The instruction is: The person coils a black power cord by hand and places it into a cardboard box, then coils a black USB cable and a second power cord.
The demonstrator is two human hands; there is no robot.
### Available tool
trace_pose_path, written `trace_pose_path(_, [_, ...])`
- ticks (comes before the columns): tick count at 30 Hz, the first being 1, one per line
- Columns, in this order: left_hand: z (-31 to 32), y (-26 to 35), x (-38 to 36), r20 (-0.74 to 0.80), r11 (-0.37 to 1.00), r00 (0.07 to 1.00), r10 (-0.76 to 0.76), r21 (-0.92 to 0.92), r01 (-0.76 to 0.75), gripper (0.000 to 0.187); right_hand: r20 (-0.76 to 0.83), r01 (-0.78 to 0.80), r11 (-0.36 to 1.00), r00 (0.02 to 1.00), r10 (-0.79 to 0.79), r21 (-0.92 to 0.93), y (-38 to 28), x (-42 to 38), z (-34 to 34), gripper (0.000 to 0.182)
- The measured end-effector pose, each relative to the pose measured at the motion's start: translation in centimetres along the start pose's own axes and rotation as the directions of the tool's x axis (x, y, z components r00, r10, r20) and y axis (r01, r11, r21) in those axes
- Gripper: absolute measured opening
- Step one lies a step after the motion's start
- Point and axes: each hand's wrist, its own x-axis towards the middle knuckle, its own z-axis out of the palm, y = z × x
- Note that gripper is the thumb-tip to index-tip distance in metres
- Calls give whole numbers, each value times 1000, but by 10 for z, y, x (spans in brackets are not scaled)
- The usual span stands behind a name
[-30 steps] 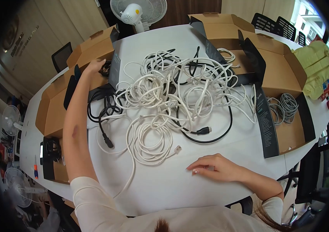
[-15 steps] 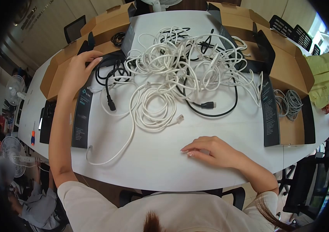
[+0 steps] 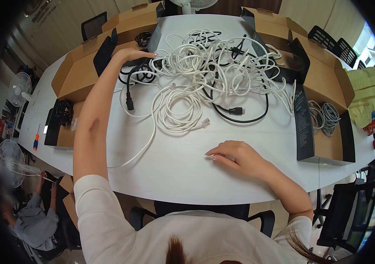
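Observation:
My left hand [image 3: 134,55] reaches to the far left of the cable pile, fingers stretched to the right, just above a bundle of black power cable [image 3: 143,74]. The power cable's plug [image 3: 129,104] lies on the table. A large tangle of white cables [image 3: 196,64] fills the middle. In front of it lies a coiled white network cable [image 3: 178,108] with a clear connector [image 3: 206,122]. A black cable with an HDMI-type plug [image 3: 237,111] curves beside it. My right hand [image 3: 242,160] rests on the table, fingers loosely bent and thumb apart, holding nothing.
Open cardboard boxes flank the pile: a left box [image 3: 82,66] with black cable [image 3: 64,112], and a right box [image 3: 335,145] with a grey coiled cable [image 3: 328,118]. A screwdriver [image 3: 36,141] lies far left. A yellow-green bag [image 3: 369,94] is at right. Another person [image 3: 38,224] sits lower left.
My left hand has moved right, from the left box's edge to the edge of the cable pile. The view has shifted slightly. My right hand stays resting on the table.

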Motion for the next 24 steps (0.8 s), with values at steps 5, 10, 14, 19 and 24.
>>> trace_pose_path(5, [14, -11, 44, -16, 994, 998, -67, -87, 65, 81, -30, 73, 996, 997, -75, -60, 4, 0, 3, 17])
trace_pose_path(10, [1, -32, 28, -127, 991, 985, -120, -79, 111, 61, -37, 127, 987, 991, -131, -101, 5, -1, 1, 15])
trace_pose_path(14, [7, -71, 36, -314, 984, 943, -110, -170, 58, 39, 11, 83, 989, 997, -83, -120, 1, -1, -1, 18])
trace_pose_path(19, [3, -57, -2, 109, 883, 958, -265, -371, 287, 29, -3, 84, 986, 996, -85, -141, -3, 0, -1, 17])
trace_pose_path(24, [-3, -38, -44, 292, 855, 956, -18, -492, 167, 35, -8, 95, 984, 995, -97, -151, -4, -1, -2, 16])
